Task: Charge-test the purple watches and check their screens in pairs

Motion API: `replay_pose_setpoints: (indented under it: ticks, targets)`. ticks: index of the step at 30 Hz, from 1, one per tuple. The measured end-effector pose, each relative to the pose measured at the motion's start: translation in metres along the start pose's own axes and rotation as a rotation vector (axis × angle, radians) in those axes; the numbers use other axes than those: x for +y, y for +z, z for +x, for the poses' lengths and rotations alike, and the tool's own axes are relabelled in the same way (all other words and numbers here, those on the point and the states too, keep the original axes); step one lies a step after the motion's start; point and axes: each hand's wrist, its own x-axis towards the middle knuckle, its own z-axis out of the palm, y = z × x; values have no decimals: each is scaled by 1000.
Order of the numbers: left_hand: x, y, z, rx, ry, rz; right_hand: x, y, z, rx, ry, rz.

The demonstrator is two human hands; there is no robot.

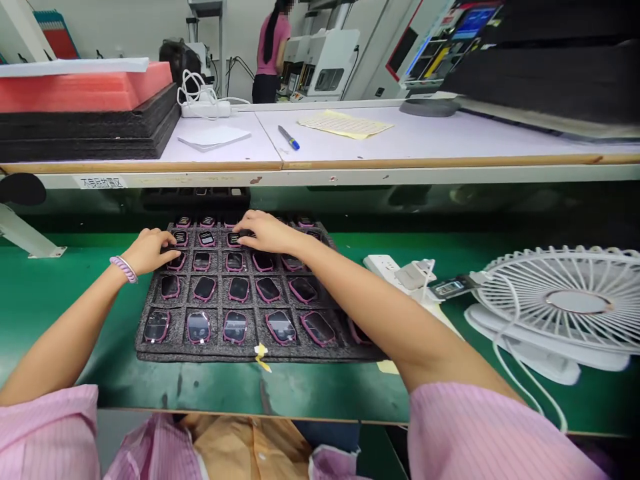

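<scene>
A dark grey foam tray holds rows of smartwatch faces with purple frames, each in its own square pocket. My left hand is at the tray's left edge, thumb and fingers apart, close to a lit watch in the second row from the back. Reaching across the tray, my right hand has its fingertips and parted thumb at another lit watch in that row. A third watch between the hands also shows a lit screen. My right forearm hides part of the tray's right side.
A white fan stands on the right of the green bench, beside a power strip and cables. The shelf ahead carries foam sheets, a pen and paper. A person stands beyond the shelf.
</scene>
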Motion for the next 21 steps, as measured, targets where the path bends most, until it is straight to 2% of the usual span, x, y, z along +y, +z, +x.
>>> replay_pose_setpoints:
  ticks: [4,8,13,18,21]
  targets:
    - [8,11,-16,31,15,-9,-39,13,39,-32,9,-34]
    - [11,26,-32,53,9,-44,-54,22,49,-22,3,-96]
    - [6,40,-45,101,-53,-96,-52,30,50,-50,30,-115]
    - [2,40,-42,68,-147,-87,-37,31,48,-28,51,-128]
    - [6,38,-36,40,-180,-74,-30,25,41,-11,113,-149]
